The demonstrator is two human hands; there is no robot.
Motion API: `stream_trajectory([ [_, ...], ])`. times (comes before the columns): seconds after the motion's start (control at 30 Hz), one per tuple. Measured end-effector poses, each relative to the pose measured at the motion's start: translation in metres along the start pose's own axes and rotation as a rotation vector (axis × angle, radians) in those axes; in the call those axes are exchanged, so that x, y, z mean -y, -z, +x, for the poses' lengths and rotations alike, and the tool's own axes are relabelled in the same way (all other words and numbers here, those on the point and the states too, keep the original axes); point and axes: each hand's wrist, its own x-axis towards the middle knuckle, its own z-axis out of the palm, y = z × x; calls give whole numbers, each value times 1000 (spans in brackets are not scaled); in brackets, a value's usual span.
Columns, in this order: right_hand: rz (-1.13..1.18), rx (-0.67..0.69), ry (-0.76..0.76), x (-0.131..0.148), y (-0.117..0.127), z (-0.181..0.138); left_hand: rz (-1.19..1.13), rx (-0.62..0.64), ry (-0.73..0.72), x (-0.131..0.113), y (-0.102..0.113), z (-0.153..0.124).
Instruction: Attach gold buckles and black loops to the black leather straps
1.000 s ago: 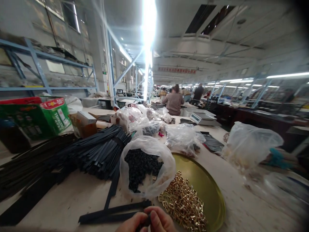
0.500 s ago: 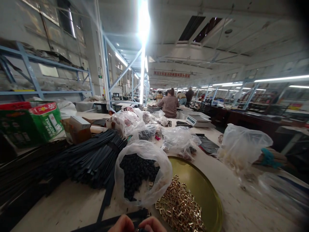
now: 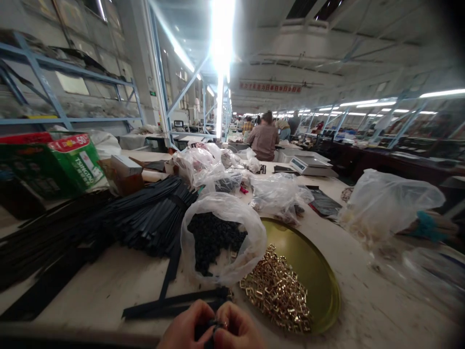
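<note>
My left hand (image 3: 185,329) and my right hand (image 3: 238,329) meet at the bottom edge, fingers pinched together on a small dark piece (image 3: 210,330) between them. Just beyond the hands lie a few black straps (image 3: 170,306) flat on the table. A clear plastic bag of small black parts (image 3: 214,237) stands behind them. To its right a round brass-coloured tray (image 3: 316,271) holds a heap of gold metal buckles (image 3: 278,293).
A large pile of black straps (image 3: 145,215) covers the left of the table, with a green carton (image 3: 54,162) and a brown box (image 3: 125,174) behind. More plastic bags (image 3: 385,203) and a scale (image 3: 310,166) lie further off. A seated person (image 3: 267,138) works at the far end.
The view has tilted down a little, so more of both hands shows. The hands stay pinched together on the small dark piece.
</note>
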Motion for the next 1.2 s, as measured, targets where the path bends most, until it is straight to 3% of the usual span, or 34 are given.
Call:
stream_trajectory([
  [0.1, -40, -172, -17, 8, -7, -9, -89, 5, -14, -7, -2, -5],
  [0.23, -115, -294, 6, 14, -11, -14, -411, 64, 89, -11, -5, -11],
  [0.37, -296, -240, 0, 18, -11, -17, -593, 125, 141, -8, -5, -14],
  [0.57, -460, -83, -102, 17, -6, -29, -604, 221, 167, 5, -6, -19],
  [0.77, -950, -142, 57, 19, -10, -40, -423, 237, 138, -2, -4, -26],
  [1.03, -857, -183, 114, 4, -13, -44, -593, 228, 193, 0, -17, -26],
  [1.2, -1071, -273, 245, -6, -15, -47, -360, 346, 241, 5, -10, -29],
])
